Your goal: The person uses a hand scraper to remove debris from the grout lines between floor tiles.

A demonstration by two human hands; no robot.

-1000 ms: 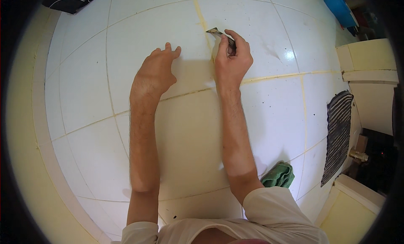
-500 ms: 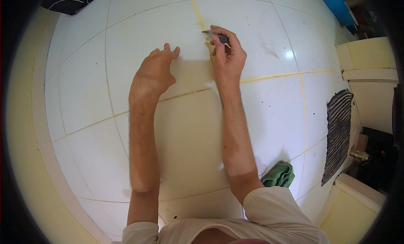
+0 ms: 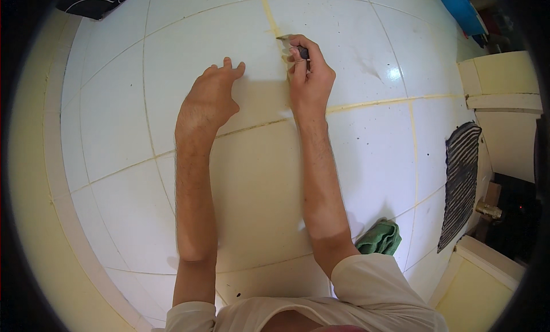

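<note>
Floor: white tiles (image 3: 112, 120) filled the space between the pale wall (image 3: 27, 160) at the left edge and the yellow-and-white low walls at the right edge.
Left hand: it lay palm down (image 3: 211, 94) on the tiles, toward the floor's far edge and left of the middle, fingers spread loosely and thumb out to the side; it had hold of nothing.
Right hand: its thumb and fingers (image 3: 306, 66) were curled in around a small tool, just right of a yellow joint and a little nearer the far edge than the left hand.
Tool: its dark handle (image 3: 303, 52) showed between thumb and fingers, mostly hidden; its thin tip pointed left, at the yellow joint. Whether the tip touched the floor could not be told.
Yellow joint: this line (image 3: 269, 15) ran from the far edge down past the right hand, and another yellow line (image 3: 372, 105) went off toward the right edge.
Green cloth: it lay crumpled (image 3: 380, 237) beside the right upper arm, toward the near edge.
Striped mat: dark with pale stripes (image 3: 460, 183), it lay along the right edge.
Far corners: a blue tub (image 3: 461, 12) stood at the right one, a black item (image 3: 98, 3) at the left.
</note>
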